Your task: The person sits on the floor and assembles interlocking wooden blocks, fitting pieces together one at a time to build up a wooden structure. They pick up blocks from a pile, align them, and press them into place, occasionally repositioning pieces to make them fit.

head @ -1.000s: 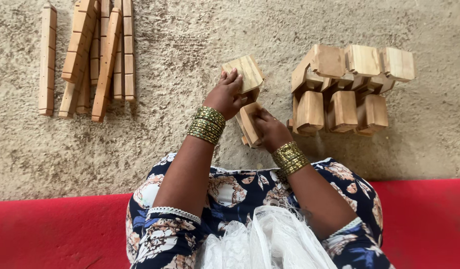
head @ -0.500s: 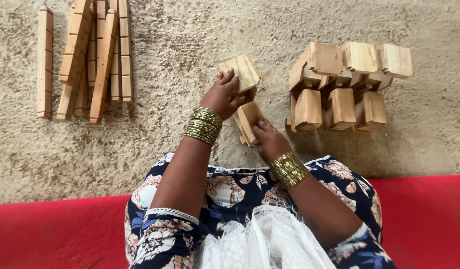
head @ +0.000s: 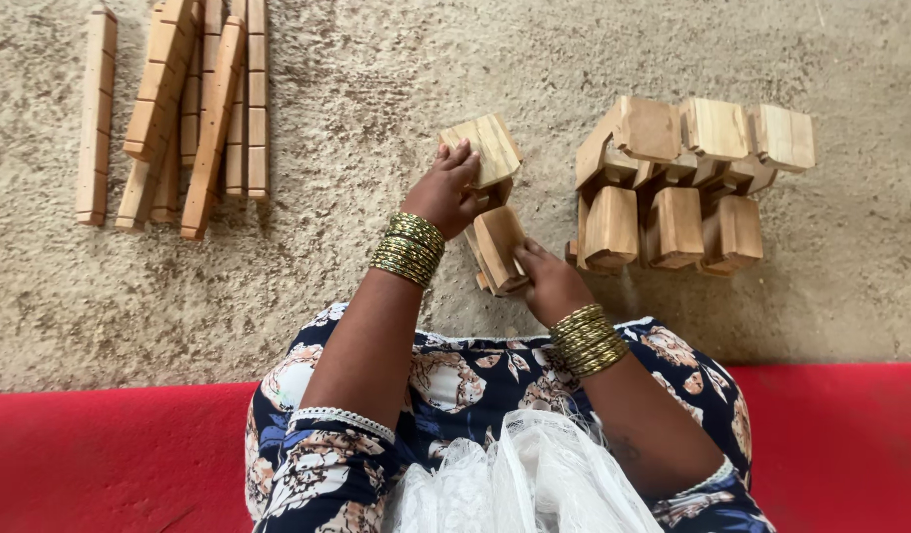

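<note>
While both hands work at one small wooden assembly [head: 490,202] in the middle of the sandy floor [head: 376,89], little about it has changed over the last second. The assembly, two blocky pale wood pieces joined at an angle, sits in the same spot just in front of the person's lap, clear of the other wood. Its upper block tilts a touch differently than a second ago, and the lower block has stayed under the right hand throughout.

The left hand [head: 443,192] has its grip pressed around the near side of the upper block, fingers curled over the edge. The right hand [head: 546,281] pinches the lower block from below and from the right, thumb against its face. Compared with the earlier frames, the right wrist with its stack of gold bangles [head: 586,341] has slid slightly lower and outward, while the left wrist's bangles [head: 408,247] hold nearly the same place. I judge this as a small readjustment of the hold, not a new step: the two blocks remain together and in hand.

Just right of the hands, near but apart, stands a cluster of similar finished wooden pieces [head: 687,183], in two rough rows, unmoved. Well apart at the upper left lies a loose bundle of long notched wooden sticks [head: 179,109], also unmoved. Nearest the camera are the floral dress [head: 455,385], a white mesh cloth [head: 514,474] and a red mat [head: 110,454].
</note>
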